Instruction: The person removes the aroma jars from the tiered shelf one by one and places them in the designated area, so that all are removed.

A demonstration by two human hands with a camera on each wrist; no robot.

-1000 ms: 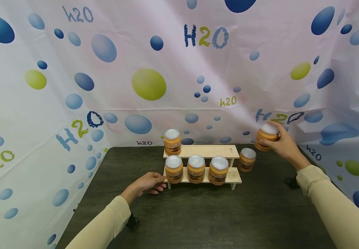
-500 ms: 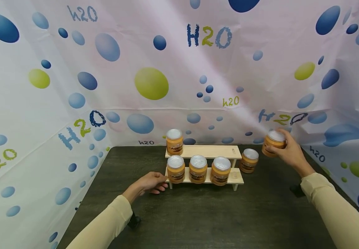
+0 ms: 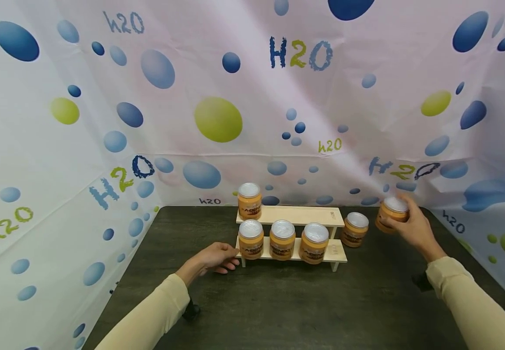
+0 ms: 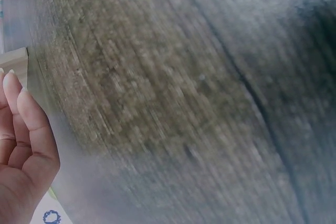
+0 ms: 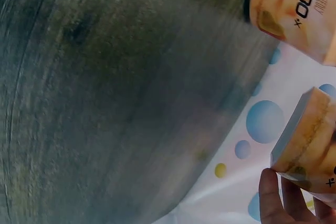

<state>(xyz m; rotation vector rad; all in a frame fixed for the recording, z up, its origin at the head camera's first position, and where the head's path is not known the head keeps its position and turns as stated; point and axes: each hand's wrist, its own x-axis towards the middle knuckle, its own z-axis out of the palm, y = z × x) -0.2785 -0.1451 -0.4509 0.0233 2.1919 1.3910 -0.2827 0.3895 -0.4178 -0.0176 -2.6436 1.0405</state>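
The right hand grips a silver-lidded jar, presumably to hold it upright. Fingertips of the left hand touch the wooden rack, perhaps steadying it; whether pinching, I cannot tell.

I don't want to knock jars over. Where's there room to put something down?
There's bare wood on the upper shelf, right of its jar; bare table in front of the lower shelf between the sleeves, and behind the left hand. Crowded: the lower shelf, with three jars, and right of it, two jars, one in the right hand.
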